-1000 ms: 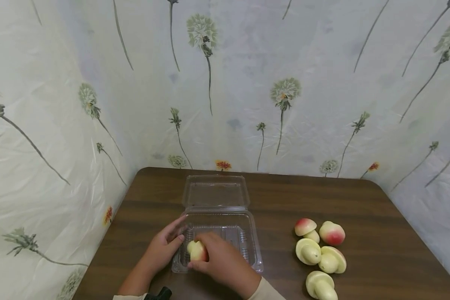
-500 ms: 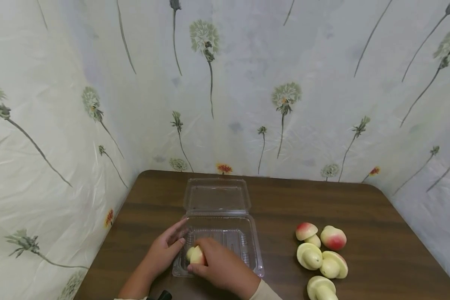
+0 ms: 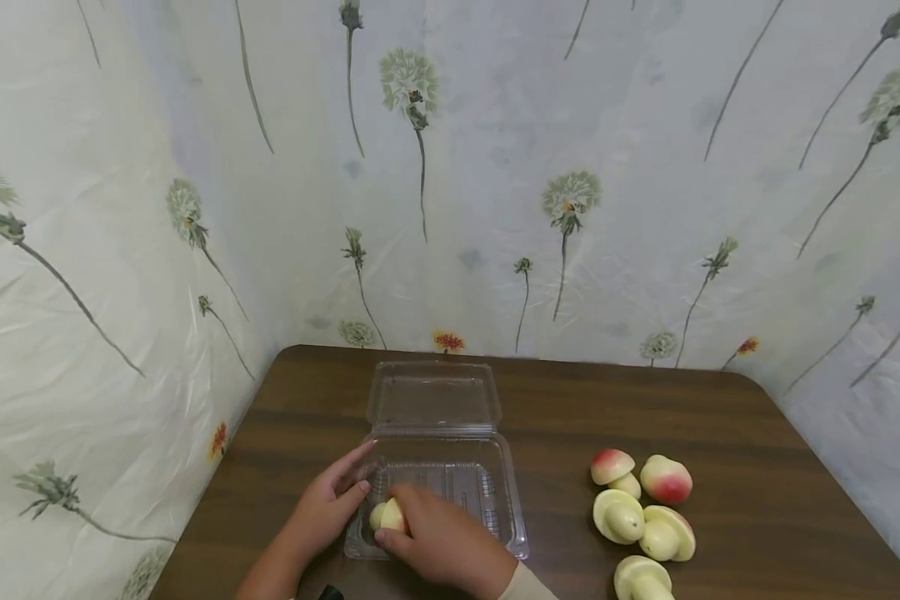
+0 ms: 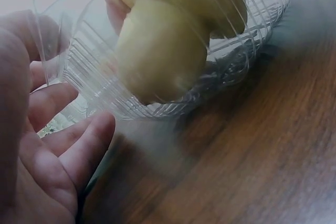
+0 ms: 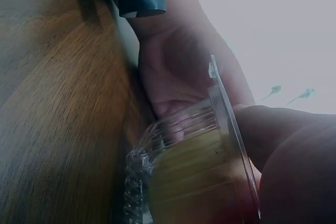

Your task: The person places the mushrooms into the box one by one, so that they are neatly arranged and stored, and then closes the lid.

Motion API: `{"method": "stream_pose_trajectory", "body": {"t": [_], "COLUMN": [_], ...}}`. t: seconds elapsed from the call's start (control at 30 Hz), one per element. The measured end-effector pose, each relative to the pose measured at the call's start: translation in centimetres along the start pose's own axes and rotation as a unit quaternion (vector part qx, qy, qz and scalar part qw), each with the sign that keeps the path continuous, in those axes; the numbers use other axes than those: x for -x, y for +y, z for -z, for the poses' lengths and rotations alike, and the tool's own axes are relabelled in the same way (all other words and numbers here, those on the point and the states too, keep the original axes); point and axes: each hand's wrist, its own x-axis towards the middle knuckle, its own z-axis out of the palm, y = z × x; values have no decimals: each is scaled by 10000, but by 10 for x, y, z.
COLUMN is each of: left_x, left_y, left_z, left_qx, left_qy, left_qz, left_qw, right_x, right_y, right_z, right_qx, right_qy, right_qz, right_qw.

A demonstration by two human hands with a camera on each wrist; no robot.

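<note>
A clear plastic clamshell container [image 3: 512,492] lies with its lid folded back on the wooden table. Inside its near left corner my right hand [image 3: 450,533] grips a cream toy mushroom [image 3: 392,515] with a reddish cap, lying on its side. Through the container wall in the left wrist view, the mushroom's thick stem [image 4: 163,51] is close to the bottom. My left hand [image 3: 326,504] rests at the container's left side, its thumb over the rim and its other fingers extended outside. In the right wrist view, the cap [image 5: 194,177] shows behind ribbed plastic.
To the right lie several more toy mushrooms: one with a red cap [image 3: 612,465], one red-blushed [image 3: 667,480], and pale ones stem-up [image 3: 618,516]. The open lid [image 3: 435,396] reaches toward the patterned curtain [image 3: 480,167] behind the table's [image 3: 555,400] far edge.
My right hand has lowered the mushroom slightly into the container's near left corner, turning it a little. The left hand stays at the rim. The whole scene has shifted slightly down in the head view.
</note>
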Motion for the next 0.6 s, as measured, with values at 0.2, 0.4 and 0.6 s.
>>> {"method": "stream_pose_trajectory", "body": {"t": [0.2, 0.4, 0.6], "left_x": [3, 1, 1], "left_y": [0, 2, 2], "left_z": [0, 0, -1], "left_qx": [-86, -14, 8], "left_qy": [75, 41, 31], "left_qz": [25, -7, 117], "left_qw": [9999, 10000, 9999], "right_x": [0, -1, 0], "right_y": [-1, 0, 1], "right_z": [-1, 0, -1], "right_qx": [-42, -100, -82], "right_qy": [-105, -105, -27], "right_qz": [55, 36, 80], "right_qw": [9999, 9999, 9999]}}
